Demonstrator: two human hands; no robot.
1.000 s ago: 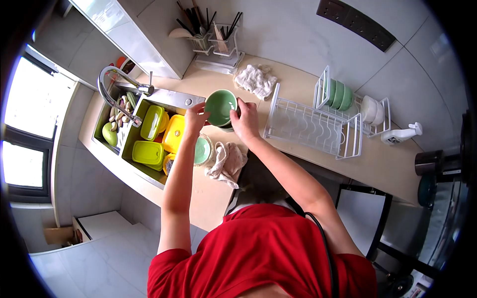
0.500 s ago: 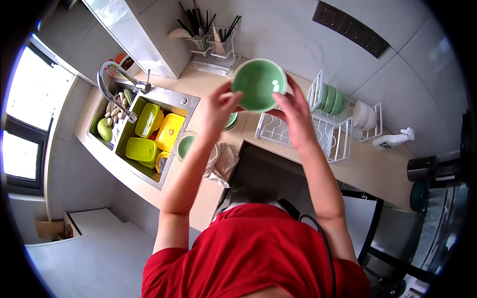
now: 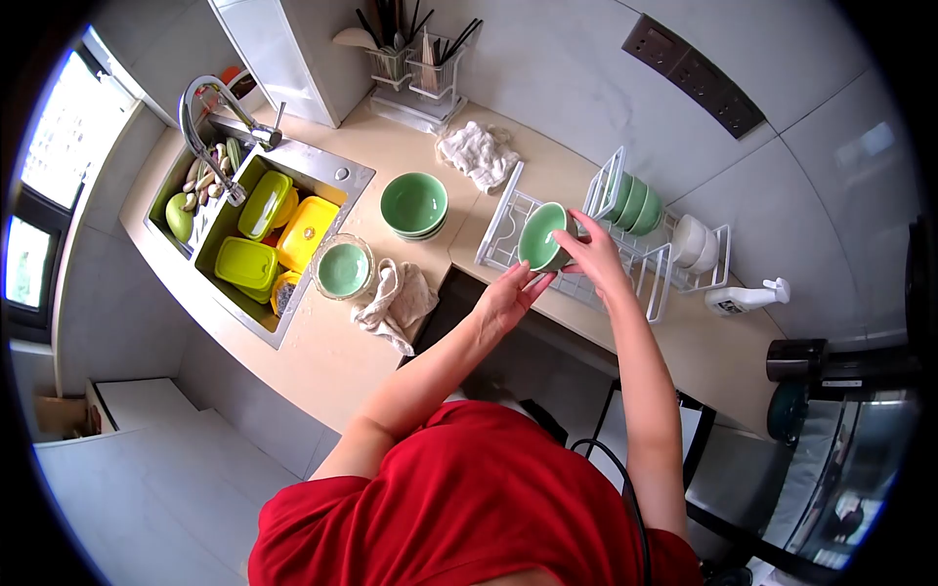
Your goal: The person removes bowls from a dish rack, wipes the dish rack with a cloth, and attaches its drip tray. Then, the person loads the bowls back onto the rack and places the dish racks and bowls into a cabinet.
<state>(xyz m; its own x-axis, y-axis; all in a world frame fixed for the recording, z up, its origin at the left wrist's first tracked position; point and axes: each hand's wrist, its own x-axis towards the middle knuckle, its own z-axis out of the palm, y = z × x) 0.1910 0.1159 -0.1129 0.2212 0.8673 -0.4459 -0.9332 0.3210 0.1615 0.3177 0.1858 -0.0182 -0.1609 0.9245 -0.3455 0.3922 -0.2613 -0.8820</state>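
A green bowl (image 3: 543,237), tilted on its side, is held between both hands over the white wire rack (image 3: 508,217). My left hand (image 3: 510,296) grips its lower rim. On the bowl's right side, my right hand (image 3: 592,256) has its thumb at the inside and fingers around the edge. Left of the rack, a stack of green bowls (image 3: 414,203) stands on the counter. Another green bowl (image 3: 344,270) sits in a clear glass bowl, beside a crumpled cloth (image 3: 401,301). More green bowls (image 3: 635,203) stand on edge in the rack behind.
The sink (image 3: 354,178) holds yellow and lime containers, with produce at its left and a faucet (image 3: 210,127) above. A white cloth (image 3: 477,156), utensil holder (image 3: 418,83), white bowls (image 3: 694,244) and spray bottle (image 3: 747,297) stand along the counter.
Both hands have carried the green bowl rightward from beside the stack to above the wire rack, and it has turned onto its side. The bowl stack is now uncovered to view.
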